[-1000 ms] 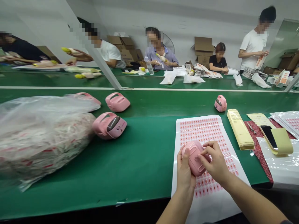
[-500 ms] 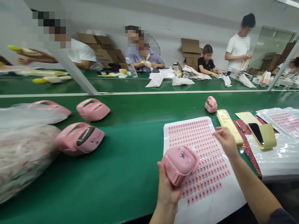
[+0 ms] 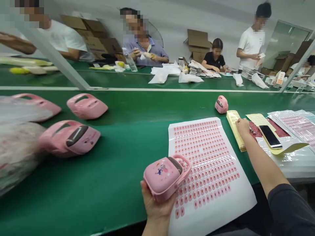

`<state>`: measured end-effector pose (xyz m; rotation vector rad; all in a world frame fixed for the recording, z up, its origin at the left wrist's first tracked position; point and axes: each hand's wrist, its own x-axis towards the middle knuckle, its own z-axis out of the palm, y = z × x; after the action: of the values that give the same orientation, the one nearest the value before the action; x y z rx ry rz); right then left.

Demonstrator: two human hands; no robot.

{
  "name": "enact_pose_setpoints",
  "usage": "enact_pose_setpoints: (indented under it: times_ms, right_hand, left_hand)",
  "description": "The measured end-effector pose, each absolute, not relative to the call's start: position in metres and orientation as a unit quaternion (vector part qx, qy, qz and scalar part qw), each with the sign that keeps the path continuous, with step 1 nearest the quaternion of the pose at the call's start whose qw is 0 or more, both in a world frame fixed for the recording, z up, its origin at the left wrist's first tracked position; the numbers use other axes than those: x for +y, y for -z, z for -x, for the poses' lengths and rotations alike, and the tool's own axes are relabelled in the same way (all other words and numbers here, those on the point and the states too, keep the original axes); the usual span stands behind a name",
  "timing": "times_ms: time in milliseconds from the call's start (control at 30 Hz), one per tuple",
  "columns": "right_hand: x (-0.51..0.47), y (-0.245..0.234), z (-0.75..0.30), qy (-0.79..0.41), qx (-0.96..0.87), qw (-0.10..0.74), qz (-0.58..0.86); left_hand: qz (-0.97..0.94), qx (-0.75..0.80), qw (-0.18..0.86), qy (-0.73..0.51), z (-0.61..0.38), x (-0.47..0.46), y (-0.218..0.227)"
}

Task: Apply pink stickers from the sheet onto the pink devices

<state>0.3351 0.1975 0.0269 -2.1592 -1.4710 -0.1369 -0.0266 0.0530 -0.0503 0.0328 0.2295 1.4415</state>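
Observation:
In my left hand (image 3: 157, 205) is a small pink plastic case (image 3: 163, 173) with a loop handle, a dark window and a printed cartoon picture on its lid. My fingers wrap it from below, over the left edge of a white sheet (image 3: 211, 209) carrying rows of small red-and-pink oval stickers. My right hand (image 3: 243, 127) is closed, its fingers curled at the yellow paper stack (image 3: 235, 129). What those fingers hold, if anything, is hidden. Just right of it lie metal tweezers (image 3: 252, 130).
Pink cases (image 3: 70, 139) stand at the left beside a filled clear plastic bag (image 3: 19, 154). Another small pink case (image 3: 221, 105) stands beyond the sheet. A phone (image 3: 270, 137) and plastic-wrapped sheets (image 3: 297, 126) lie at the right. Co-workers sit and stand across the green bench (image 3: 118, 183).
My left hand has moved left with the pink case and turned it, so its window and handle show. The right hand has moved up and right, from the sticker sheet to the yellow stack.

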Motion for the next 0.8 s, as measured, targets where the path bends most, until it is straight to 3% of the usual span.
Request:
enact_pose_setpoints:
  times_ms: [133,267,400,633,800]
  right_hand:
    - [0.165,-0.023,-0.305,0.066,-0.567,0.249,0.782]
    - [0.088,-0.006,-0.236,-0.024,-0.771,0.296,0.563]
    - [0.015,0.014,-0.168,-0.112,-0.855,0.287,0.416]
    - [-0.008,0.038,-0.13,-0.082,-0.858,0.32,0.392]
    - [-0.005,0.027,-0.133,-0.251,-0.763,0.432,0.41]
  left_hand:
    - [0.011,0.135,0.736,-0.663,0.015,0.052,0.037]
    - [0.034,0.142,0.726,-0.672,0.006,0.051,0.026]
    - [0.041,0.152,0.708,-0.688,0.001,0.049,0.018]
    - [0.024,0.185,0.704,-0.685,0.001,0.045,0.018]
    - [0.021,0.158,0.708,-0.688,0.002,0.045,0.022]
